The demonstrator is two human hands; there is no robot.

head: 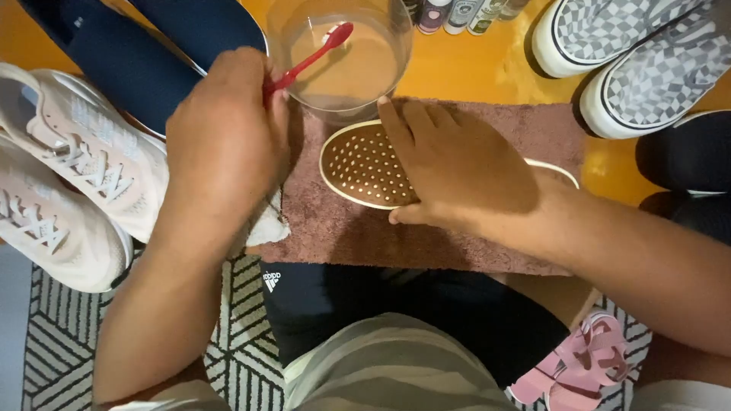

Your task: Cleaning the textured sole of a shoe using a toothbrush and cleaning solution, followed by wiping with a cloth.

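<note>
Left hand (225, 141) fisted, raised; right hand (457, 164) flat, palm down, fingers apparently spread.

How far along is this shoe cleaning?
Looks early. Laid out: a brown towel under the brown perforated insole. In hand: the left hand dips a red toothbrush into the clear bowl of cloudy water, while the right hand pins the insole. Probably left: pale pink sneakers and checkered slip-ons waiting alongside.

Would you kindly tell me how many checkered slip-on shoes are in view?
2. One checkered shoe lies at the top right, partly cut off by the frame; the second checkered shoe sits just below and right of it. Others may lie out of frame.
</note>
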